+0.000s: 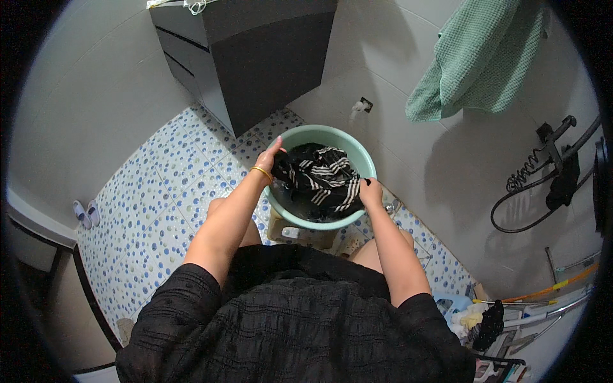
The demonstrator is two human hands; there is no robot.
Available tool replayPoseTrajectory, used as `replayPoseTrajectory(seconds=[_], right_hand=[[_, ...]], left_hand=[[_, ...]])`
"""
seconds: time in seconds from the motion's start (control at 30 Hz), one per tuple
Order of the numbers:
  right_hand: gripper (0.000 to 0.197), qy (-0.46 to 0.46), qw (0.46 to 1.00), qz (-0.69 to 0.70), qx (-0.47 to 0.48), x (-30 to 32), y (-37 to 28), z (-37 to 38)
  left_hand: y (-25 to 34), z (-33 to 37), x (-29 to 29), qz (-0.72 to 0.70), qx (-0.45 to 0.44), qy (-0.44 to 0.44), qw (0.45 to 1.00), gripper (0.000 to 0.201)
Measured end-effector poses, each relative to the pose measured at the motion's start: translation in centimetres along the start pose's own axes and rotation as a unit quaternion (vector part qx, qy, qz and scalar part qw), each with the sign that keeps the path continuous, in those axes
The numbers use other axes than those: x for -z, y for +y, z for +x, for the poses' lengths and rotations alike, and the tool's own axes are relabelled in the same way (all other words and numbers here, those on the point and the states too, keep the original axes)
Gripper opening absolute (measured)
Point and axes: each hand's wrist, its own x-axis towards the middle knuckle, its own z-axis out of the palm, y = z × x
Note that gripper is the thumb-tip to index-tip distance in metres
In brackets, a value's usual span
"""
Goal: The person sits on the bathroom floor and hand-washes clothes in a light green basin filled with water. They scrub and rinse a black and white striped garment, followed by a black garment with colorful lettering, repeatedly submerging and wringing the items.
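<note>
A black garment with white stripes [325, 172] lies bunched in dark water inside a pale green basin [365, 153]. At the basin's left rim, my left hand [268, 159], below which a gold bangle circles the wrist, is closed on a dark bunched part of the garment. Its fingers are partly hidden by the cloth. Over the right rim, my right hand [370, 193] grips the striped edge of the same garment in a fist. Between the two hands the cloth sags into the water. The basin rests on a beige stool [297, 235].
A dark cabinet [268, 57] stands beyond the basin. A green towel [479, 64] hangs on the right wall, near a shower hose [511, 228] and a small wall tap [361, 107]. Slippers [86, 214] lie far left on the dotted tile floor [147, 217]. Poles and cloths crowd the lower right.
</note>
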Motion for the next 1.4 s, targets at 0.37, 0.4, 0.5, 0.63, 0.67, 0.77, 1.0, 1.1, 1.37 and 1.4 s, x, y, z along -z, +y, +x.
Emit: replayPoseTrajectory(seconds=[0.37,0.4,0.5,0.63,0.67,0.77,1.0,1.1,1.37,1.4], right_hand=[[0.086,-0.228,0.875,0.299,0.303,0.8,-9.3,-2.7],[0.088,-0.284,0.842,0.367,0.275,1.2,-10.0,-2.0],[0.060,-0.342,0.853,0.289,0.268,2.5,-11.0,-0.7],[0.031,-0.299,0.853,0.389,0.175,5.9,-13.7,-0.5],[0.029,-0.305,0.843,0.412,0.162,7.2,-14.9,-0.9],[0.026,-0.277,0.826,0.470,0.141,8.6,-15.9,-0.8],[0.025,-0.321,0.732,0.593,0.092,11.2,-17.5,-0.9],[0.024,-0.326,0.747,0.566,0.125,12.1,-17.2,-0.4],[0.024,-0.240,0.893,0.273,0.266,15.1,-14.4,3.2],[0.025,-0.233,0.889,0.244,0.310,15.6,-15.0,2.8]], left_hand=[[1.0,-3.5,-6.9,0.260,-0.090,-0.210,0.938,0.031],[1.9,-3.8,-7.8,0.299,-0.109,-0.232,0.919,0.028],[3.0,-4.6,-10.1,0.366,-0.145,-0.221,0.892,0.027],[1.6,-3.0,-8.1,0.351,-0.289,-0.229,0.861,0.033],[0.6,-2.2,-6.9,0.344,-0.296,-0.232,0.860,0.039],[-1.8,-2.9,-5.8,0.468,-0.330,-0.196,0.796,0.043],[-5.4,-3.6,-6.8,0.462,-0.427,-0.151,0.762,0.060],[-4.6,-3.5,-7.3,0.452,-0.368,-0.190,0.790,0.054],[1.5,-3.2,-4.4,0.517,-0.444,-0.092,0.726,0.020],[2.3,-3.3,-4.0,0.512,-0.461,-0.095,0.719,0.019]])
